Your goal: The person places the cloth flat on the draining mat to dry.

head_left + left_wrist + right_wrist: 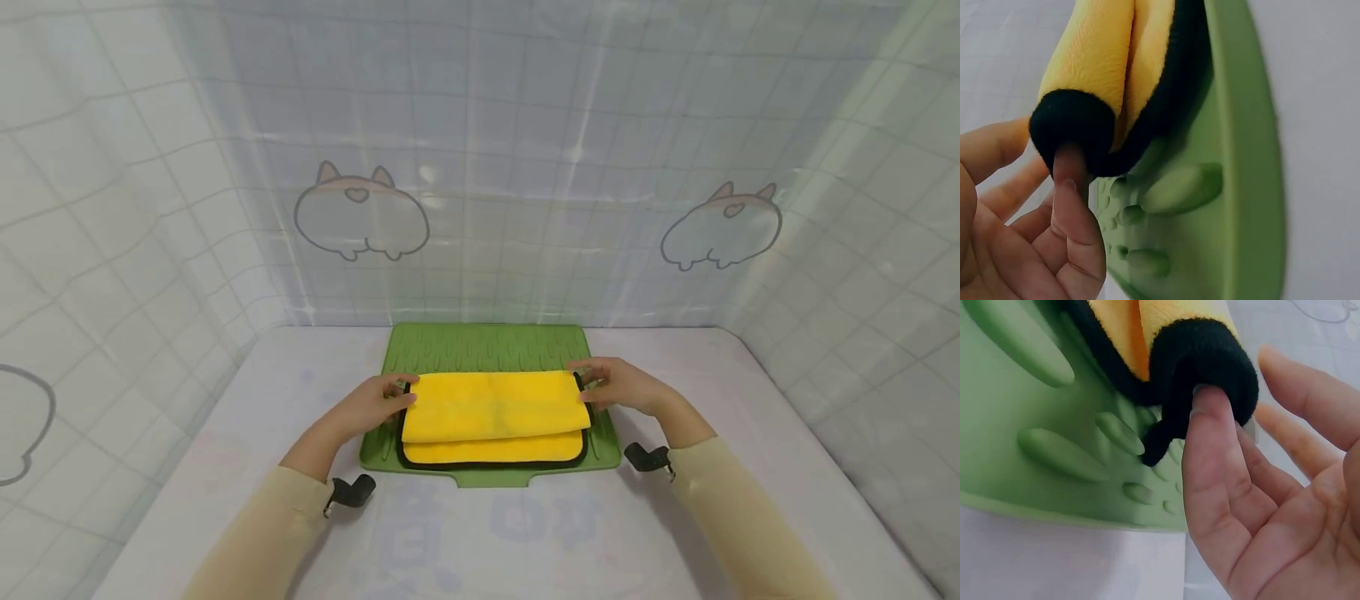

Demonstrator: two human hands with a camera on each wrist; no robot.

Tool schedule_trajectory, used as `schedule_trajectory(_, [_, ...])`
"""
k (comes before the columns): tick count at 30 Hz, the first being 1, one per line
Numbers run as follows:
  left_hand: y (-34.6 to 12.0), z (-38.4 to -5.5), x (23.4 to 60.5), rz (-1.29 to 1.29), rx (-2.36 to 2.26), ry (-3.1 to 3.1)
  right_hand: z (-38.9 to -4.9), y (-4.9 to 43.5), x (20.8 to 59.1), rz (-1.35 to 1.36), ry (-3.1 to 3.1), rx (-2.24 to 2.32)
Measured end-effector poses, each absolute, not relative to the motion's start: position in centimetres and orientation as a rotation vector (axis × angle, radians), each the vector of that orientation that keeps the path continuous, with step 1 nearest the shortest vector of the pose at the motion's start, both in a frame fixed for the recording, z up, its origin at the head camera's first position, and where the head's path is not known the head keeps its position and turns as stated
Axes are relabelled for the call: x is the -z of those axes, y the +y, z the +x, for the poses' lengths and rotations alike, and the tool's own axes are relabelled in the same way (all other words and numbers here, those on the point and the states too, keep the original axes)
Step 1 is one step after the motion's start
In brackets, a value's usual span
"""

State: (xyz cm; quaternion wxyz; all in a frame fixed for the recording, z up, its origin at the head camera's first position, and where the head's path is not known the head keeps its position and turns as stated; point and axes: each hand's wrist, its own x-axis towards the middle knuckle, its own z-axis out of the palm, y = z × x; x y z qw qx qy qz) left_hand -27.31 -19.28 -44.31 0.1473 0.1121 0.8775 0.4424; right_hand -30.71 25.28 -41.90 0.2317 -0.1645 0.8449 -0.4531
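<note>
A yellow microfiber cloth (495,407) with black edging lies folded over on itself on a green ridged drying mat (487,346). The front edge of its lower layer shows below the upper flap. At the cloth's left end, my left hand (367,407) holds the fold; the left wrist view has a fingertip pressed into the rolled black edge (1075,122). My right hand (628,387) grips the opposite end, fingers and thumb around the fold. Seen in the right wrist view, one fingertip is tucked inside the black-trimmed roll (1210,347). Parts of both hands' fingers are hidden behind the cloth.
Under the mat is a white patterned table covering (480,550). Pale gridded curtains with cartoon animal drawings (362,215) hang behind and on both sides. A small black device (352,492) sits at the left wrist, and another black device (647,457) at the right.
</note>
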Motion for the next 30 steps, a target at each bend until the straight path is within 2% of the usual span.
schedule_trajectory(8, [-18.3,-28.6,44.5,0.256,-1.248,2.571,-31.9,24.5,43.2,-0.362,2.288,1.291])
schedule_trajectory(14, [-17.9,-28.9,45.1,0.307,-1.238,2.577,-32.3,24.1,44.2,-0.354,2.283,1.308])
schedule_trajectory(30, [-17.5,-29.2,44.1,0.257,-1.345,2.748,-32.7,24.2,42.9,-0.397,2.549,1.419])
